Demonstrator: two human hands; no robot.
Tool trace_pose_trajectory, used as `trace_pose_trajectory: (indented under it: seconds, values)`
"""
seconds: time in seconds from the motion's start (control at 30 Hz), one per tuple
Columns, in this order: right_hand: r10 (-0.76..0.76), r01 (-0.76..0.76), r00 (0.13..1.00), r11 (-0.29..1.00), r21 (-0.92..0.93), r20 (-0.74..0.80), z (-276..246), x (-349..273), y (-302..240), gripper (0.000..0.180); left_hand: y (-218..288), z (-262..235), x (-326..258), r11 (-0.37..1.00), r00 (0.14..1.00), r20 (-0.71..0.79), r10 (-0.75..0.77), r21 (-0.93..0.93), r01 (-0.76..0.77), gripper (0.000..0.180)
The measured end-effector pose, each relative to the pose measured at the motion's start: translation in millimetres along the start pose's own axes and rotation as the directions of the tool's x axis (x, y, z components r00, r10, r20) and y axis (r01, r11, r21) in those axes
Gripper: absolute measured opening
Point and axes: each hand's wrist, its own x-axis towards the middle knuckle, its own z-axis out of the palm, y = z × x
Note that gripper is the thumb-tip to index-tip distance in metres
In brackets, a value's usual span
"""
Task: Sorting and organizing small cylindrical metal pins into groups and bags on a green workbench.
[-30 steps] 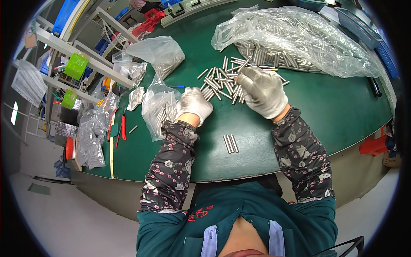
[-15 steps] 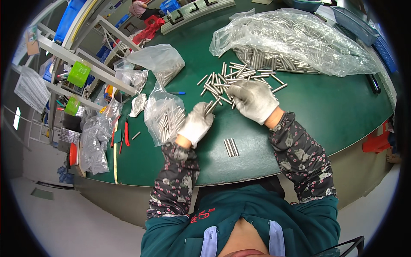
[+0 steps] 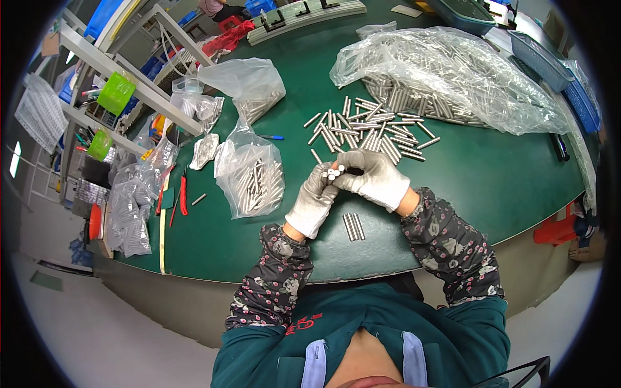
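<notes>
Both my hands wear white gloves and meet above the green table (image 3: pixel 491 181). My left hand (image 3: pixel 317 197) grips a small bundle of short metal rods (image 3: pixel 332 173), seen end-on. My right hand (image 3: pixel 375 178) touches the same bundle from the right. Several loose metal rods (image 3: pixel 369 129) lie scattered just beyond my hands. Three more rods (image 3: pixel 353 226) lie side by side below my hands. A clear plastic bag (image 3: pixel 252 178) part-filled with rods sits to the left of my left hand.
A large clear plastic sheet over a heap of rods (image 3: pixel 453 77) lies at the back right. Another clear bag (image 3: pixel 249 84) sits at the back left. Red-handled pliers (image 3: pixel 184 194) and more bags lie near the left edge. Shelving (image 3: pixel 116 71) stands left.
Both hands have drawn back from the scattered rods toward me and come together, now holding a gathered bundle of rods between them.
</notes>
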Motion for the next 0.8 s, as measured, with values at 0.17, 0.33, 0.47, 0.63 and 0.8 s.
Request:
trace_pose_trajectory:
  seconds: [0.17,0.33,0.47,0.63,0.8]
  values:
    - [-0.005,0.004,0.999,0.999,-0.045,-0.032,1,0,2,0.019,5,2,-2,0.996,0.998,-0.007,-0.065,-0.059,0.065,0.03]
    - [-0.385,0.315,0.914,0.874,-0.371,-0.131,-6,-2,-25,0.011,18,-2,-1,0.882,0.947,-0.013,-0.321,-0.368,0.294,0.017]
    - [-0.617,0.5,0.752,0.306,-0.81,0.231,-3,-3,-23,0.019,10,-7,-6,0.608,0.94,0.192,-0.281,-0.722,0.33,0.022]
    - [-0.529,0.484,0.806,0.331,-0.81,0.265,4,3,-25,0.03,9,-6,-6,0.598,0.966,0.137,-0.218,-0.764,0.243,0.027]
    - [-0.575,0.566,0.792,0.563,-0.603,0.206,-5,9,-25,0.038,6,-14,-5,0.669,0.979,0.175,-0.106,-0.716,0.2,0.029]
